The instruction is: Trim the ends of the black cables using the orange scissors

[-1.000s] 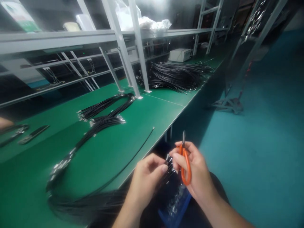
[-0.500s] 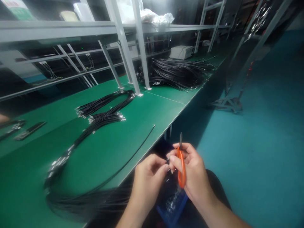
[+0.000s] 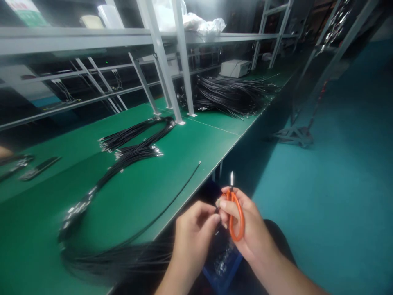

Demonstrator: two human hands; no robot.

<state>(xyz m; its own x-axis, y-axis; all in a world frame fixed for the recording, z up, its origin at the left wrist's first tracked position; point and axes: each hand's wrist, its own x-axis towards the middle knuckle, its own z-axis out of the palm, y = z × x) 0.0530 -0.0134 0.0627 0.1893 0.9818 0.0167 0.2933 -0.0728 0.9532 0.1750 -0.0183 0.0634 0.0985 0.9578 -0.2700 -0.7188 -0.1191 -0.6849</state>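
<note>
My left hand (image 3: 192,235), thumb and forefinger pinched together, grips the small dark end of a black cable (image 3: 216,209) past the bench's front edge. Fingertips of my right hand (image 3: 253,223) meet that same end. Orange-handled scissors (image 3: 242,221) rest in my right hand, blades pointing up and away; the handle loops hang over the palm. Left of my hands, a long bundle of black cables (image 3: 104,180) curves over the green bench, with one single cable (image 3: 175,205) lying apart from it. My fingers partly hide the held end.
Below my hands is a blue bin (image 3: 222,282) with small shiny pieces. A larger cable pile (image 3: 233,94) lies farther along the green bench (image 3: 196,139), near a white box (image 3: 235,68). Grey rack posts (image 3: 167,73) stand on the bench. Another person's hand (image 3: 5,153) shows at far left.
The scissors have turned in my right hand, so their handle loop now shows wider and the blade catches light. Both hands stay together at the cable end.
</note>
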